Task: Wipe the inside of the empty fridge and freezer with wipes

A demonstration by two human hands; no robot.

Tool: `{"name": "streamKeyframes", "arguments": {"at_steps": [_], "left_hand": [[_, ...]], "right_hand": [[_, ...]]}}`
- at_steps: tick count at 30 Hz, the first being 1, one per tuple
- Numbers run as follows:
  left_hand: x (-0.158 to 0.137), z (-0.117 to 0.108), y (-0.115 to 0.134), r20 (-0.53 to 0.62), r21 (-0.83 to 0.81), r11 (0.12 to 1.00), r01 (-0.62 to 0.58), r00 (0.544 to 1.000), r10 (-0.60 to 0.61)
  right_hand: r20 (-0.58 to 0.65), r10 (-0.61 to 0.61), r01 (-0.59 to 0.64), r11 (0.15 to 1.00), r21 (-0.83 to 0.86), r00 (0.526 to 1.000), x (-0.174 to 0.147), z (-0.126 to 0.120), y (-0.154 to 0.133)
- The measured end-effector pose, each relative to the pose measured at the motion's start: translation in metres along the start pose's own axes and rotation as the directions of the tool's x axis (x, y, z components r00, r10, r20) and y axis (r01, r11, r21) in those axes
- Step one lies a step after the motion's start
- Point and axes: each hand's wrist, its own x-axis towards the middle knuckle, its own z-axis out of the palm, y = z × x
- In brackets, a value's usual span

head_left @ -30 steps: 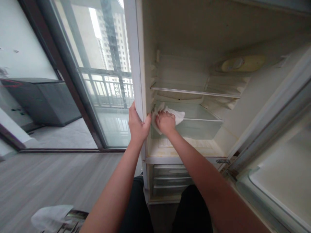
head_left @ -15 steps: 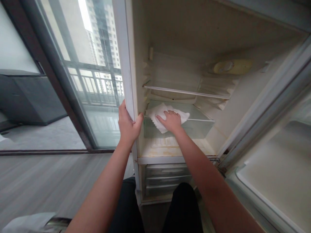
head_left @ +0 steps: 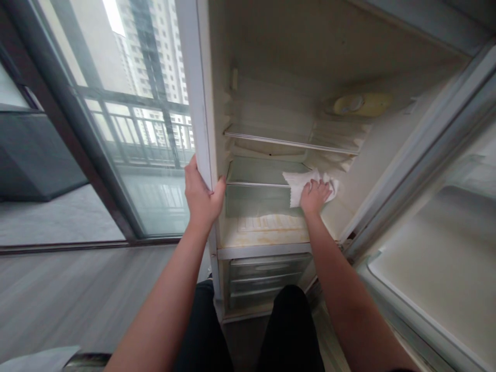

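Observation:
My left hand (head_left: 203, 199) is wrapped round the left side edge of an open refrigerator (head_left: 203, 103), thumb on the inner side and fingers outside. Inside, my right hand (head_left: 314, 197) presses a white cloth (head_left: 298, 185) against the right end of the lower glass shelf (head_left: 256, 173). Its fingers lie over the cloth, which sticks out on both sides of the hand. Part of the shelf's front edge is hidden behind cloth and hand. Yellowish stains mark the refrigerator floor (head_left: 267, 235) below.
An upper glass shelf (head_left: 290, 140) spans the compartment above the cloth. A yellowish light cover (head_left: 362, 104) is on the right wall. The refrigerator door (head_left: 437, 258) stands open at right. Clear drawers (head_left: 267, 281) sit below. A glass sliding door (head_left: 155, 155) is at left.
My right hand has slid the cloth rightward along the lower shelf, from its left-middle to the right end. My left hand keeps its hold on the refrigerator edge. The view has shifted slightly.

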Motion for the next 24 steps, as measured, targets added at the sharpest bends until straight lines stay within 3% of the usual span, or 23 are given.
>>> {"name": "streamKeyframes", "arguments": {"at_steps": [4,7,11,14,16,18,22,24], "left_hand": [[0.0,0.0,0.002,-0.019,0.011,1.0,0.005,1.0,-0.005],[-0.001,0.0,0.003,-0.03,0.012,1.0,0.0,1.0,0.0],[0.0,0.0,0.002,-0.034,0.014,1.0,-0.013,0.999,0.013],[0.001,-0.001,0.001,-0.024,0.009,0.999,-0.03,0.999,0.031],[0.001,-0.002,0.001,-0.016,0.011,0.999,-0.035,0.999,0.035],[0.0,-0.002,0.0,-0.012,0.021,0.999,-0.034,0.999,0.034],[0.0,-0.002,0.0,-0.02,0.034,0.999,-0.042,0.999,0.043],[0.0,-0.001,-0.001,-0.022,0.031,0.998,-0.047,0.999,0.047]], "right_hand": [[-0.018,-0.069,0.07,0.996,0.053,0.997,-0.036,0.017,-0.043],[-0.012,-0.263,0.263,0.956,0.131,0.965,-0.067,0.023,-0.084],[0.048,-0.574,0.544,0.797,0.264,0.817,-0.098,0.023,-0.134],[0.082,-0.706,0.645,0.683,0.343,0.703,-0.103,0.02,-0.158],[0.078,-0.744,0.673,0.64,0.37,0.664,-0.099,0.018,-0.163],[0.06,-0.734,0.666,0.644,0.377,0.676,-0.093,0.015,-0.163],[0.016,-0.627,0.578,0.727,0.37,0.779,-0.08,0.009,-0.154],[0.018,-0.605,0.553,0.739,0.384,0.796,-0.073,0.007,-0.152]]}}
